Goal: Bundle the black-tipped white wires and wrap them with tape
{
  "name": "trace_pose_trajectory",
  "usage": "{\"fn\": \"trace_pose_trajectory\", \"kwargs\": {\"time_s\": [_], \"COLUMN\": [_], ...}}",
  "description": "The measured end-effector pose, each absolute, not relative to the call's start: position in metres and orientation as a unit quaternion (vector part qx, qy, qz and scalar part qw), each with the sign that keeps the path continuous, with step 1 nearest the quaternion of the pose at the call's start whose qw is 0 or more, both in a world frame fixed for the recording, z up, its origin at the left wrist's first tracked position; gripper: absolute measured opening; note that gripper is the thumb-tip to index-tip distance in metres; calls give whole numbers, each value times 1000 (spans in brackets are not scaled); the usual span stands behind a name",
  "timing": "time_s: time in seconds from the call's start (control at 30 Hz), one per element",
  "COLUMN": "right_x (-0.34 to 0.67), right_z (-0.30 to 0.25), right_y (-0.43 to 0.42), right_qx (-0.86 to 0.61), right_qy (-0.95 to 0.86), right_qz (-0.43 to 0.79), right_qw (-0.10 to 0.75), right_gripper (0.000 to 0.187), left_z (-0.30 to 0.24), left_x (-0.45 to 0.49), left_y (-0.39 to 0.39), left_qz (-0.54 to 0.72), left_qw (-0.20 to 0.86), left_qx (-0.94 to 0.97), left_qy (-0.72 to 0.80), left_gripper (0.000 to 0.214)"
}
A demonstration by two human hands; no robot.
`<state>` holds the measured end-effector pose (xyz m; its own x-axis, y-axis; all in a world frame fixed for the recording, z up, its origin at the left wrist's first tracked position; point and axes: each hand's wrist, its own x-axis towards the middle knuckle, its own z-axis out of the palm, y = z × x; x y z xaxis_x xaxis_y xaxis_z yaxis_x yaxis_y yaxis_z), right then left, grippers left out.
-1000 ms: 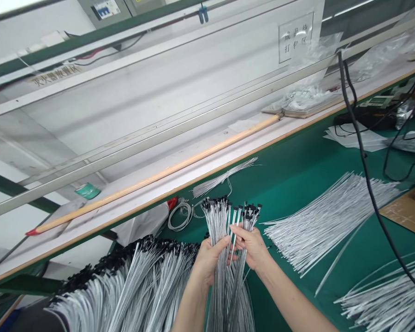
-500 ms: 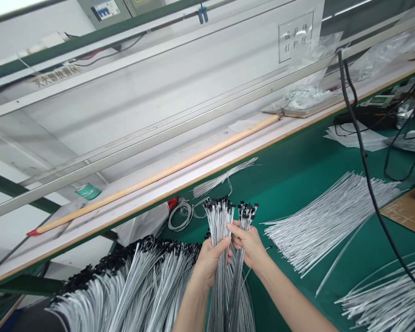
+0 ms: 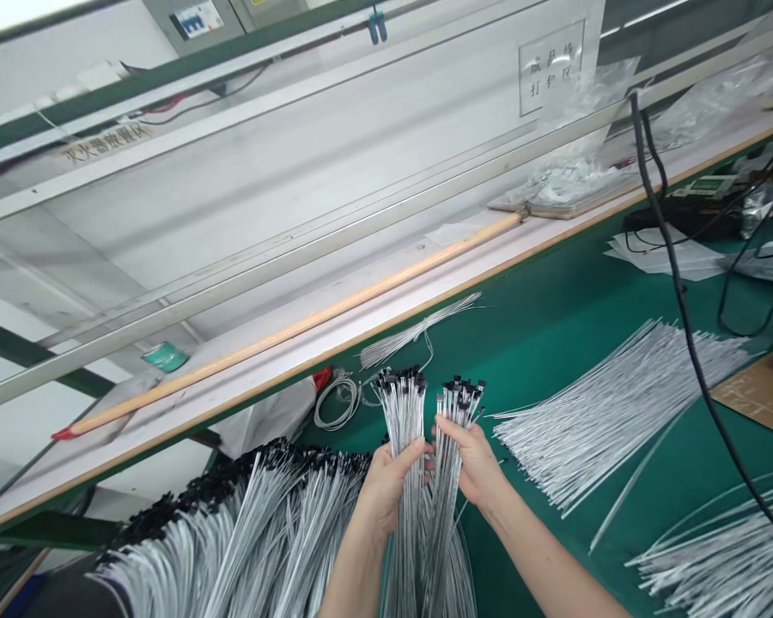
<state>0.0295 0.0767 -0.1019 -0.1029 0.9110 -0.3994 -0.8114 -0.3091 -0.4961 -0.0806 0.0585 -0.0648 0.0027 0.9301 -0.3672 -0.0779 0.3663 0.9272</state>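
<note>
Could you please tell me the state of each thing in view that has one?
Left hand: closed around left bundle; black ends fanned.
Right hand: closed around right bundle; black ends fanned.
Loose grey strands: spread flat on the table.
Grey cable: coiled.
Wooden pole: lying along the shelf.
Black cable: hanging.

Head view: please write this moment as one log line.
left hand: holds wire bunch; right hand: holds second wire bunch; black ends: two groups, apart

The left hand (image 3: pixel 382 485), right hand (image 3: pixel 477 463) and both tapering forearms (image 3: pixel 541 554) are bare.
</note>
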Motion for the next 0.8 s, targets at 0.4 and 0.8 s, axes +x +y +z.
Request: {"fn": "trace_pose_trajectory", "kwargs": {"time_s": [0.4,0.8], "right_x": [24,27], "right_z": [-100,-102], "right_y": [81,79], "right_qx": [-314,-328], "right_qy": [-163,-163], "right_qz": [729,719], "right_qw": [585,591], "right_gripper": [39,41], "left_z": [-68,-69], "left_x": [-78,-80], "left_y": [60,58], "left_qz": [400,394], "left_qw": [614,618], "left_qx": [382,391], "left_qy": [563,556], "left_gripper": [28,32]}}
